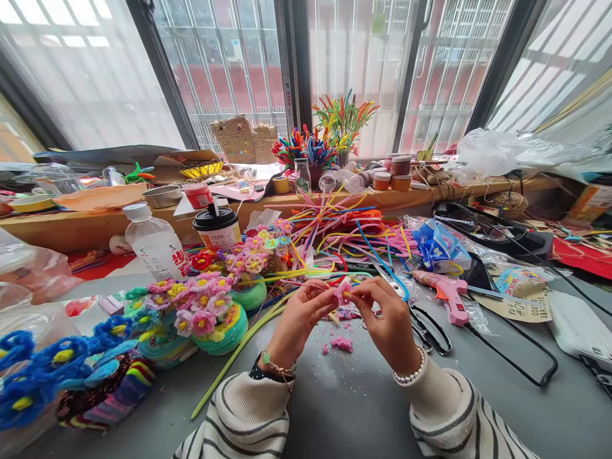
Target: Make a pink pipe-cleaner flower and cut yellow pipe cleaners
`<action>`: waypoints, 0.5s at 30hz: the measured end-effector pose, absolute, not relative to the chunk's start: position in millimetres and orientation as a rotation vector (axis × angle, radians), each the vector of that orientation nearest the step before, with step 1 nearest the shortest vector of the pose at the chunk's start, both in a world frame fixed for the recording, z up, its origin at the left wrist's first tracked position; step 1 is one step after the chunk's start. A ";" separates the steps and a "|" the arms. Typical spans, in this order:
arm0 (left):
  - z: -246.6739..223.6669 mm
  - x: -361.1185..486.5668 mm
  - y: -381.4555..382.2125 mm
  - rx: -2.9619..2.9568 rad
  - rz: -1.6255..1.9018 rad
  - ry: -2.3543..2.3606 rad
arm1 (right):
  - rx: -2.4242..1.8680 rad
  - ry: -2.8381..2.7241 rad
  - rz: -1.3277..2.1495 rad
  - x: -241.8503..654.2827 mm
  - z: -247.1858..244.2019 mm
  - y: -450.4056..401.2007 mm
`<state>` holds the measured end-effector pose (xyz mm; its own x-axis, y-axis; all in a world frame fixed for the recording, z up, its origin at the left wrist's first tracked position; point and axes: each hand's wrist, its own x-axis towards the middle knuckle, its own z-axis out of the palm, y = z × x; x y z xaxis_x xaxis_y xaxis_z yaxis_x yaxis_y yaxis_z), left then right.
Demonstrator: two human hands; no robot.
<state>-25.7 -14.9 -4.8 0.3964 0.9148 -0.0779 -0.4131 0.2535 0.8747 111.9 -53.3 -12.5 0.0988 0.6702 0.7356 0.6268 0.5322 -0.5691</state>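
Note:
Both my hands meet over the middle of the grey table, pinching a small pink pipe-cleaner flower (pixel 343 292) between them. My left hand (pixel 306 313) grips it from the left with thumb and forefinger, and my right hand (pixel 386 313) pinches its right side. The fingertips partly hide the piece. Just below lie pink fuzz scraps (pixel 341 344) and tiny glittery bits. A pair of scissors (pixel 428 325) rests beside my right hand. Behind my hands spreads a heap of loose pipe cleaners (pixel 329 223), mostly pink.
Pots of pipe-cleaner flowers (pixel 205 312) and blue flowers (pixel 62 363) crowd the left. A water bottle (pixel 155 245) and a lidded cup (pixel 217 228) stand behind them. On the right lies a pink glue gun (pixel 444 293) with its black cord. A cluttered wooden ledge (pixel 268 207) runs below the windows.

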 end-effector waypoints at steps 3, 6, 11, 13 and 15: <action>-5.2 -25.9 -15.0 0.900 1.008 0.699 | -1.138 -1.589 0.043 110.9 -14.1 -52.1; -6.8 -26.1 -14.5 0.893 1.010 0.703 | -1.138 -1.580 0.037 110.2 -17.3 -50.3; -8.8 -26.2 -13.6 0.870 1.033 0.685 | -1.142 -1.553 0.045 108.5 -21.5 -48.9; -8.2 -26.0 -13.8 0.854 1.040 0.685 | -1.148 -1.549 0.053 107.5 -22.1 -49.2; -7.2 -25.7 -14.2 0.838 1.033 0.689 | -1.153 -1.551 0.059 106.5 -22.5 -49.7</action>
<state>-25.7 -14.2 -7.2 0.3627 0.9264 -0.1013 -0.4490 0.2690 0.8520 106.5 -49.7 -22.5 0.1273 0.6764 0.7254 0.6196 0.5169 -0.5907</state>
